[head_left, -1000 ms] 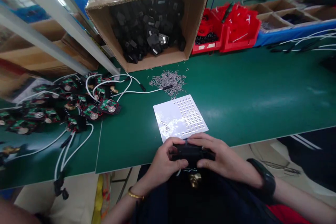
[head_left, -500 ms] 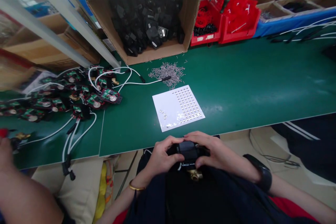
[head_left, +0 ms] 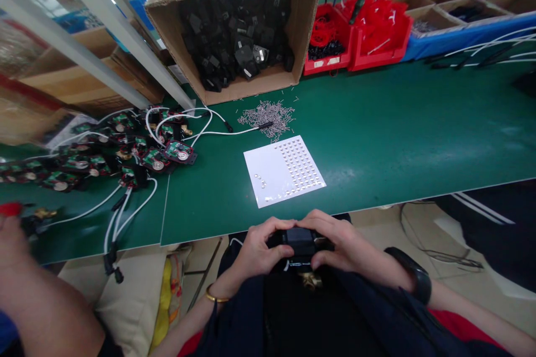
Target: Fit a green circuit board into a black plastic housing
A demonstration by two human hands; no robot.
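Both my hands grip one small black plastic housing (head_left: 300,242) over my lap, just in front of the table edge. My left hand (head_left: 256,254) wraps its left end, thumb on top. My right hand (head_left: 341,248) covers the right end with curled fingers. A brass fitting (head_left: 309,280) and a bit of white wire show under the housing. A white plate with rows of small holes (head_left: 283,170) lies on the green table (head_left: 397,134) just beyond my hands, with a few small metal pieces on it.
A heap of small metal pins (head_left: 268,114) lies behind the plate. A tilted cardboard box of black parts (head_left: 243,28) stands at the back. Green circuit boards with white cables (head_left: 125,150) are piled at left. Red bins (head_left: 360,33) sit back right. Another person's arm (head_left: 37,295) is at lower left.
My hands with the black housing have drawn back from the table edge towards my lap. Another person's arm has come into view at the lower left.
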